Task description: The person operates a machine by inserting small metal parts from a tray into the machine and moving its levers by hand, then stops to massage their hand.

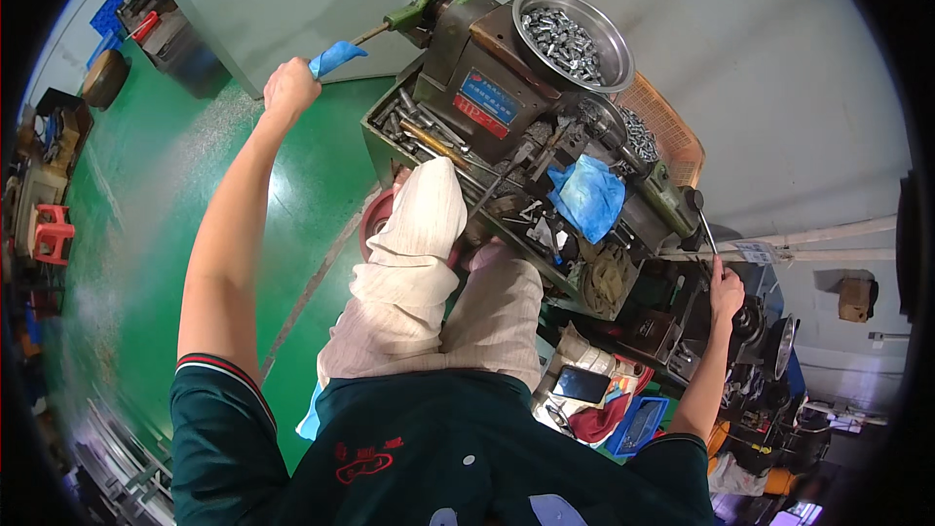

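Fingers (pixel 292 81) of the left hand (pixel 289 93) are curling tightly around the end of a lever (pixel 372 34), with a blue wrap (pixel 338 58) showing just beyond the fist. The right hand (pixel 726 292) is closing around a thin handle (pixel 709 232) near the other end of the machine (pixel 450 44). This machine is standing in front of the person, between the two hands, and the lever is sticking out from its left end. A metal bowl (pixel 617 51) is sitting on top, holding many small metal parts (pixel 563 44). A crumpled blue cloth (pixel 589 197) is lying on the nearer side, right of the rods (pixel 435 142) in a tray (pixel 377 143). Behind, an orange basket (pixel 672 117) is holding more metal pieces (pixel 638 136). A phone (pixel 581 385) is resting beside the person's lap, and a red stool (pixel 54 236) is standing far left on the green floor (pixel 146 195).
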`<state>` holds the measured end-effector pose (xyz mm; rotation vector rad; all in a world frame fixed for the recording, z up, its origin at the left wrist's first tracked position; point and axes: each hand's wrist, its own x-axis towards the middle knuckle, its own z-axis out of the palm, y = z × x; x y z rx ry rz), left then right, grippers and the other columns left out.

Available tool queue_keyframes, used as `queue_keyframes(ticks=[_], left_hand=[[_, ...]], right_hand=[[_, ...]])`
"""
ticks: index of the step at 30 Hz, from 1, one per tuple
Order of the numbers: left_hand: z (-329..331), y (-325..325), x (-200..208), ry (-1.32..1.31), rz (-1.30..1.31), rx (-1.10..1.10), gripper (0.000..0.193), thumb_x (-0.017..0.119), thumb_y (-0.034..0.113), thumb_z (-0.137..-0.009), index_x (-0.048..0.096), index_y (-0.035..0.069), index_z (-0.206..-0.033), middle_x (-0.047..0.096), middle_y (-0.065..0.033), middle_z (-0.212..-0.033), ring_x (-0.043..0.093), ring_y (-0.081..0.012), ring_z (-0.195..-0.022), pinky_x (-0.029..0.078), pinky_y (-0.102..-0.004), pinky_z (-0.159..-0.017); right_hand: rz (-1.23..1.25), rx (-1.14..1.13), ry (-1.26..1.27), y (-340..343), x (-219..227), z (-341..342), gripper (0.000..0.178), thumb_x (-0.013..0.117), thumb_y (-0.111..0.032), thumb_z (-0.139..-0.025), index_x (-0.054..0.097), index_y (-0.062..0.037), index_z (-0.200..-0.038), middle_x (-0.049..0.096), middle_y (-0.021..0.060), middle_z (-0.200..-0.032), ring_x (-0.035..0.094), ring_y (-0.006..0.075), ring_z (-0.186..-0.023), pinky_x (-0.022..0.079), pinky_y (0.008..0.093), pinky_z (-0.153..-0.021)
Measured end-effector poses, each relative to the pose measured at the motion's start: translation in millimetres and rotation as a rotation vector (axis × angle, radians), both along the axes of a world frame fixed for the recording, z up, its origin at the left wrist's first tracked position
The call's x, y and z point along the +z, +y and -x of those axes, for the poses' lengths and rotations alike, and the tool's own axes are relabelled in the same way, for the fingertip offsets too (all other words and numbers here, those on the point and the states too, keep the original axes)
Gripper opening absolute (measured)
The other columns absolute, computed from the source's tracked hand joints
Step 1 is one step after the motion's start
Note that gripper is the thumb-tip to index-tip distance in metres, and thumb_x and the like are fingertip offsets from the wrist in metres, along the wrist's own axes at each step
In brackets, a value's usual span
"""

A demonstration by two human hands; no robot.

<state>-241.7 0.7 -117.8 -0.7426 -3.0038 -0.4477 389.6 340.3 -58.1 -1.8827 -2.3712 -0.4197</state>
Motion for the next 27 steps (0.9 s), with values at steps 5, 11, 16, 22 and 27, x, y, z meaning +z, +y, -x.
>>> queue_keyframes(ticks=[5,11,16,22,27], left_hand=[[-2,-1,2,-0.011,-0.007,0.007,0.025,0.057,0.01,-0.068,0.064,0.011,-0.092,0.063,-0.015,-0.085,0.06,-0.0315,-0.082,0.048,-0.0401,-0.073],[-2,-1,2,-0.018,-0.008,0.005,0.024,0.058,0.011,-0.069,0.064,0.011,-0.092,0.063,-0.0149,-0.085,0.06,-0.0311,-0.082,0.048,-0.0401,-0.073],[-1,1,1,-0.017,0.007,0.017,0.024,0.057,0.01,-0.069,0.064,0.01,-0.092,0.063,-0.0149,-0.087,0.06,-0.031,-0.083,0.048,-0.0399,-0.073],[-1,2,2,-0.031,-0.006,0.008,0.022,0.056,0.008,-0.069,0.065,0.009,-0.089,0.063,-0.0154,-0.085,0.06,-0.0312,-0.082,0.048,-0.0394,-0.073],[-2,2,1,-0.024,-0.014,0.004,0.022,0.056,0.007,-0.069,0.065,0.009,-0.088,0.063,-0.015,-0.085,0.061,-0.0315,-0.082,0.048,-0.0394,-0.073]], right_hand=[[-0.002,-0.024,-0.01,-3,-2,1,0.063,0.04,-0.059,-0.08,0.064,-0.0006,-0.079,0.06,0.0233,-0.075,0.058,0.0384,-0.076,0.044,0.0446,-0.068],[-0.018,-0.026,0.01,-9,1,6,0.063,0.039,-0.06,-0.08,0.064,-0.0019,-0.075,0.06,0.0226,-0.072,0.058,0.0385,-0.075,0.044,0.0447,-0.067],[-0.015,-0.049,0.0,-9,1,7,0.063,0.038,-0.061,-0.079,0.063,-0.0031,-0.072,0.06,0.0225,-0.073,0.058,0.0386,-0.075,0.044,0.0451,-0.066],[-0.022,-0.06,0.004,-12,1,10,0.063,0.039,-0.061,-0.079,0.063,-0.0033,-0.072,0.06,0.0225,-0.073,0.058,0.0385,-0.075,0.044,0.0453,-0.066],[-0.019,-0.057,0.015,-15,1,12,0.063,0.039,-0.061,-0.079,0.063,-0.0032,-0.071,0.06,0.0226,-0.072,0.058,0.0387,-0.073,0.044,0.0455,-0.065]])
